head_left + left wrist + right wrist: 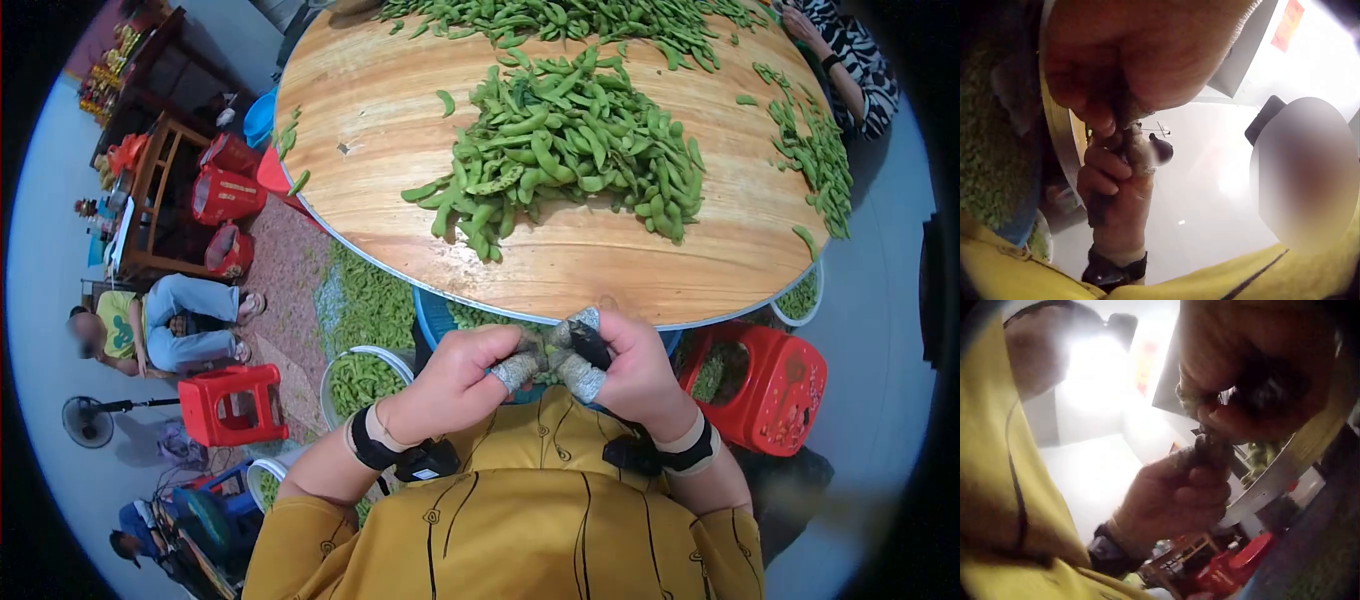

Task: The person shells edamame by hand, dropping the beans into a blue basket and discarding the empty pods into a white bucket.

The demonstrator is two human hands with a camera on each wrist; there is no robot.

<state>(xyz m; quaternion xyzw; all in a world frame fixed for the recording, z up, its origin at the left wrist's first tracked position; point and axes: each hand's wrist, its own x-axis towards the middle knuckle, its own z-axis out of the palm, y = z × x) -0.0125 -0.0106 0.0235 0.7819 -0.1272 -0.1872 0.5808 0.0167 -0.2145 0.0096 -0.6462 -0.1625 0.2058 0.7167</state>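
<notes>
In the head view my left hand [465, 365] and right hand [640, 365] meet fingertip to fingertip just below the near table edge. Grey, worn tape wraps several fingers and thumbs, and a black piece [590, 343] sits at the right thumb and forefinger. Both hands pinch a green edamame pod [551, 352], mostly hidden by the taped fingertips. In the left wrist view the right hand [1113, 184] faces the left from below, fingers curled. On the tabletop beyond lies a large heap of edamame pods [580, 140].
The round wooden table [370, 215] carries more pods at its far and right edges. Under the hands stands a blue basket [432, 318] of green beans. A white bucket [340, 420] is at the left, a red stool [775, 390] at the right. Another person's arm [845, 85] is across the table.
</notes>
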